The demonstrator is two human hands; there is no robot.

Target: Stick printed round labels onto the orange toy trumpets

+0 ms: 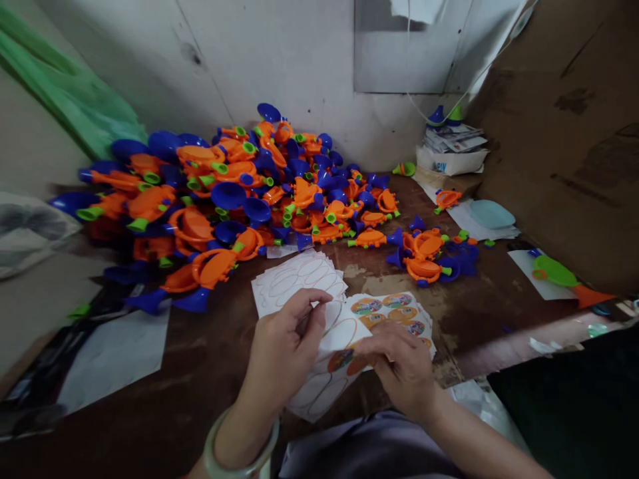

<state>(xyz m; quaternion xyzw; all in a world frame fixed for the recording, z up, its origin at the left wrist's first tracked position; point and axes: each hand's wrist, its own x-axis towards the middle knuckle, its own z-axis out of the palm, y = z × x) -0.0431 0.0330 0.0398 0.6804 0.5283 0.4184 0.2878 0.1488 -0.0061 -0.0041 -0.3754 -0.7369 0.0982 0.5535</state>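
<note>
left hand (286,338) curled beside a sticker sheet (340,336); right hand (403,362) pinching it

Scene is dimly, unevenly lit; light source can't be told. Back wall (279,60) is lit palest, lower right is sunk in near-black shadow. Edges are stretched by wide-angle distortion; green cloth (64,83) at left is blurred. Print on stickers (367,306) is softened past reading.

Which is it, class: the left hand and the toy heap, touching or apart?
Apart. The head view shows a plain gap: white sheets lie between the left hand and the toy heap.
</note>
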